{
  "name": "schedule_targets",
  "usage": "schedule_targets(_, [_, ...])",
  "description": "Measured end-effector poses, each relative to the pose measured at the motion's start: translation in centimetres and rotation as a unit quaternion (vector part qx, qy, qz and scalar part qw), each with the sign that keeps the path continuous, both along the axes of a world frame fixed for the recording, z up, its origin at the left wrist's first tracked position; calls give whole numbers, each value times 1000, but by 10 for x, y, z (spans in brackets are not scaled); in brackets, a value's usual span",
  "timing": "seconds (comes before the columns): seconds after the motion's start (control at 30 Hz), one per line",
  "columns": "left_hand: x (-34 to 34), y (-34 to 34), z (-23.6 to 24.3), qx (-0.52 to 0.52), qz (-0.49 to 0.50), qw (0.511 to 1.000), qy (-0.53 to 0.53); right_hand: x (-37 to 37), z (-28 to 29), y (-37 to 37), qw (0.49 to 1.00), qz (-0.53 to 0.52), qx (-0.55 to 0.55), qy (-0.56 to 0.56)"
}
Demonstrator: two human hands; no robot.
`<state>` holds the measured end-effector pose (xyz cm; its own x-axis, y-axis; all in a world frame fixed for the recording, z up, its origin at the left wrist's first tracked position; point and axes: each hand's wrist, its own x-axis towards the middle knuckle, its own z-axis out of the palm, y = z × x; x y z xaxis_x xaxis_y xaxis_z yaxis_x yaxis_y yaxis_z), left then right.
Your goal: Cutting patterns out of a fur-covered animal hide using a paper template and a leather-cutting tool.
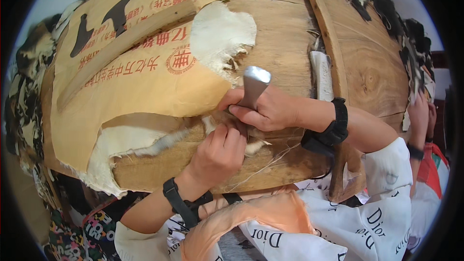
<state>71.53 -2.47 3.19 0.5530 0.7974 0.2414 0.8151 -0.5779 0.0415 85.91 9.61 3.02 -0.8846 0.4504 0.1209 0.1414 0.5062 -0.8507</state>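
My right hand is wrapped round an upright grey metal tool with a squared, shiny top; its lower end is hidden behind my fingers. Close beside it, my left hand is closed, fingers curled down at a small scrap of pale fur that it seems to pinch. Left of the hands lies a pale hide, skin side up, partly under a large tan paper sheet with red print. Another cream hide piece rests at the paper's right edge.
Everything lies on a wooden board. A curved wooden strip and dark cut-out shapes sit on the paper. A long wooden bar crosses at right, near a whitish strip. Black-and-white hides hang around; another person's hand is far right.
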Motion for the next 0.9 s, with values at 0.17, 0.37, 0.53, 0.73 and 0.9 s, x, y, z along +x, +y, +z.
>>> schedule_targets(0.17, [-12, 2, -4, 33, 0, 998, -47, 8, -1, 2, 999, 41, -10, -6])
schedule_targets(0.37, [-17, 1, -11, 27, 17, 988, -154, 21, 5, 3, 993, 119, -26, -5])
schedule_targets(0.53, [-18, 2, -13, 8, 26, 977, -212, 16, -1, 3, 992, 121, -9, 35])
schedule_targets(0.73, [-23, 0, -6, -61, 83, 947, -305, 4, 0, 3, 993, 87, 59, 46])
schedule_targets(0.9, [-28, -5, -4, -75, 76, 944, -314, -6, 6, 2, 997, 66, 21, -22])
